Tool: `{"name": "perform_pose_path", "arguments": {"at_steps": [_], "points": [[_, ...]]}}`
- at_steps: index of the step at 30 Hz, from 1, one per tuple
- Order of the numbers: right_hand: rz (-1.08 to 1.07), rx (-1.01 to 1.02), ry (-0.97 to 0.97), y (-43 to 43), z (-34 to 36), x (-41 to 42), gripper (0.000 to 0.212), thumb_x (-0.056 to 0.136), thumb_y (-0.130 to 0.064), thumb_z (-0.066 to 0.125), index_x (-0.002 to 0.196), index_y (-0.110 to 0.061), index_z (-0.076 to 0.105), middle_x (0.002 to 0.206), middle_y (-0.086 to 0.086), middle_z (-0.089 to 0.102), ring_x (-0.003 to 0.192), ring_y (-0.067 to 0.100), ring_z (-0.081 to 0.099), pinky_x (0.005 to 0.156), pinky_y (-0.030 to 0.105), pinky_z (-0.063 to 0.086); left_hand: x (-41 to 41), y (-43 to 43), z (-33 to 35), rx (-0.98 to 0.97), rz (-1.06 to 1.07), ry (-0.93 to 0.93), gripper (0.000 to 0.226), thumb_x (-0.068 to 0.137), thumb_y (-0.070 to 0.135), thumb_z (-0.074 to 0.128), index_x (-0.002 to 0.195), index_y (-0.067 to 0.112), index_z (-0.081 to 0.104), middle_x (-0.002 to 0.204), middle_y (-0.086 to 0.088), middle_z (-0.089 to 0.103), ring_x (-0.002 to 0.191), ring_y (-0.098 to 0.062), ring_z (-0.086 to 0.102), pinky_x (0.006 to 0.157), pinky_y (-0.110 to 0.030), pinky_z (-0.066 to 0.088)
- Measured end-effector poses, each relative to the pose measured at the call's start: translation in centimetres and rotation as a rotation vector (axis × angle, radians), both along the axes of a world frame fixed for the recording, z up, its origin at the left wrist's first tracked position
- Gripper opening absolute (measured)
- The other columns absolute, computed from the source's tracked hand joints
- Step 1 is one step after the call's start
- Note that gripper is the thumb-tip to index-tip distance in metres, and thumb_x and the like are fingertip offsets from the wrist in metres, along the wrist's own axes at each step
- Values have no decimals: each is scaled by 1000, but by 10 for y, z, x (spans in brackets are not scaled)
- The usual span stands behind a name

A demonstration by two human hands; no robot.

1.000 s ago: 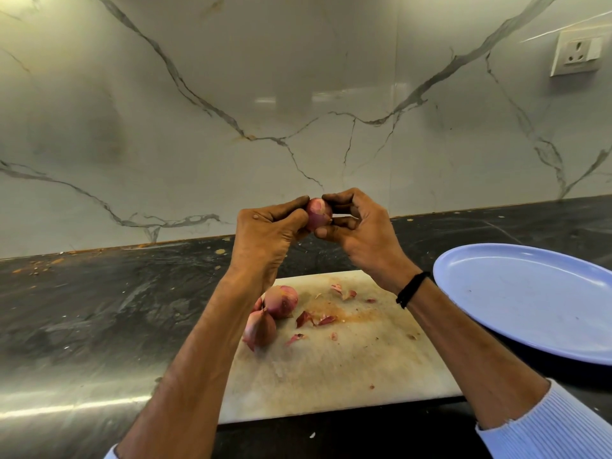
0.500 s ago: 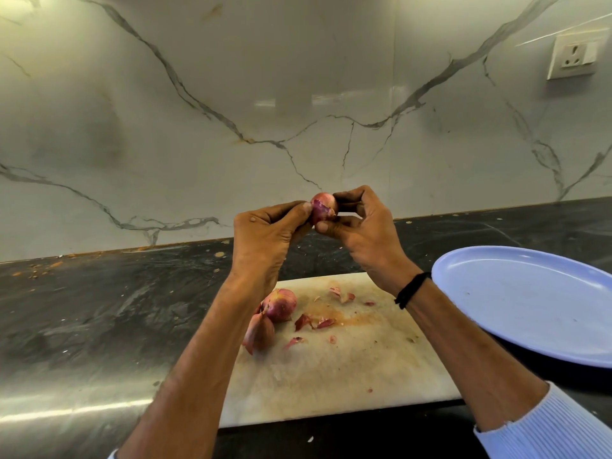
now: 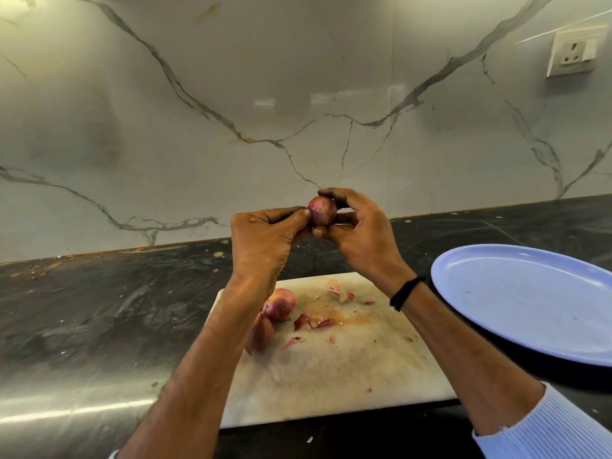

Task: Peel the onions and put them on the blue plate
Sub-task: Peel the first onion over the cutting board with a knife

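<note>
My right hand point(image 3: 361, 240) cupping a small onion point(image 3: 322, 211) above the cutting board point(image 3: 347, 369), my left hand point(image 3: 265, 241) pinching its skin — two more onions point(image 3: 280, 304) below, blue plate point(image 3: 530, 303) bare.

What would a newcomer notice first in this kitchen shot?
The left hand and right hand pinch a small reddish-purple onion, raised before the veined white marble wall. Below them, two more onions and peel scraps lie on a stained white cutting board, a round blue plate to its right.

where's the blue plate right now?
Head view, right side: the blue plate sits on the dark counter, just right of the cutting board, running off the frame's right edge.
</note>
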State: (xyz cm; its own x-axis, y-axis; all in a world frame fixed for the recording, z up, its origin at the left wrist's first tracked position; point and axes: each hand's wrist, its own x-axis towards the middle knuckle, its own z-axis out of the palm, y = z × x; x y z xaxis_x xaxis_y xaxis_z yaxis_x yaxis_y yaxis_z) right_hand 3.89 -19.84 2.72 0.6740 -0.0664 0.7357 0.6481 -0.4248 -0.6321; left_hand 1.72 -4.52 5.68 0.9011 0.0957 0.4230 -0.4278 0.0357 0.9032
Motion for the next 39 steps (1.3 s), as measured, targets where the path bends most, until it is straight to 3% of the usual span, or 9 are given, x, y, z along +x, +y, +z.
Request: {"name": "perform_pose_path", "arguments": {"at_steps": [7, 14, 17, 21, 25, 29, 32, 36, 39], "points": [[-44, -46, -71, 4, -2, -3, 54, 72, -6, 86, 120, -13, 62, 118, 3, 56, 100, 12, 63, 79, 13, 55, -2, 0, -2, 80, 118, -25, 17, 81, 7, 80, 96, 14, 78, 81, 6, 76, 78, -10, 75, 74, -23, 60], [-82, -85, -104, 3, -3, -3, 50, 72, -6, 86, 117, -13, 64, 116, 4, 60, 100, 16, 64, 78, 14, 56, -1, 2, 0, 190, 113, -22, 15, 80, 7, 80, 94, 14, 79, 74, 13, 74, 75, -5, 74, 66, -13, 55], [-79, -90, -97, 5, -5, -3, 49, 73, -7, 86, 116, -14, 64, 115, 2, 60, 98, 15, 64, 78, 15, 56, -1, 2, 0, 237, 137, -33, 13, 80, 12, 80, 93, 14, 80, 77, 8, 76, 75, -6, 74, 67, -14, 56], [-56, -82, -88, 5, -6, -4, 47, 74, -6, 86, 115, -14, 64, 114, 2, 61, 96, 14, 64, 77, 16, 56, -4, 1, -1, 317, 170, -80, 14, 78, 19, 82, 75, 32, 76, 70, 9, 74, 70, -12, 73, 67, -24, 62], [-18, -74, -59, 6, -6, -4, 49, 73, -7, 86, 116, -14, 64, 116, 3, 62, 98, 15, 65, 78, 21, 58, -5, 1, -1, 350, 198, -97, 10, 77, 23, 83, 74, 29, 76, 66, 6, 73, 64, -13, 71, 65, -32, 62], [72, -7, 9, 5, -2, -5, 52, 73, -6, 86, 119, -11, 62, 117, 2, 64, 101, 15, 67, 81, 31, 61, -7, 2, 2, 335, 210, -81, 19, 76, 28, 83, 65, 37, 70, 67, 4, 74, 71, -23, 72, 68, -39, 62], [189, 86, 95, 5, 1, -8, 54, 73, -1, 85, 120, -11, 61, 116, 2, 63, 100, 19, 70, 83, 34, 61, -6, 5, 5, 302, 196, -57, 22, 77, 25, 83, 65, 38, 70, 66, 9, 73, 75, -22, 72, 67, -34, 62], [315, 198, 176, 2, 7, -14, 55, 75, 7, 79, 124, -11, 61, 120, 5, 62, 107, 22, 67, 85, 27, 58, -6, 6, 7, 147, 122, 15, 18, 78, 16, 83, 72, 30, 74, 67, 12, 74, 71, -8, 74, 65, -19, 58], [388, 260, 212, 0, 9, -16, 55, 78, 12, 75, 124, -13, 61, 123, 7, 62, 106, 17, 68, 82, 23, 57, -6, 6, 8, 21, 42, 79, 9, 79, 12, 81, 77, 19, 77, 73, 3, 76, 73, -13, 75, 66, -20, 58]]}}
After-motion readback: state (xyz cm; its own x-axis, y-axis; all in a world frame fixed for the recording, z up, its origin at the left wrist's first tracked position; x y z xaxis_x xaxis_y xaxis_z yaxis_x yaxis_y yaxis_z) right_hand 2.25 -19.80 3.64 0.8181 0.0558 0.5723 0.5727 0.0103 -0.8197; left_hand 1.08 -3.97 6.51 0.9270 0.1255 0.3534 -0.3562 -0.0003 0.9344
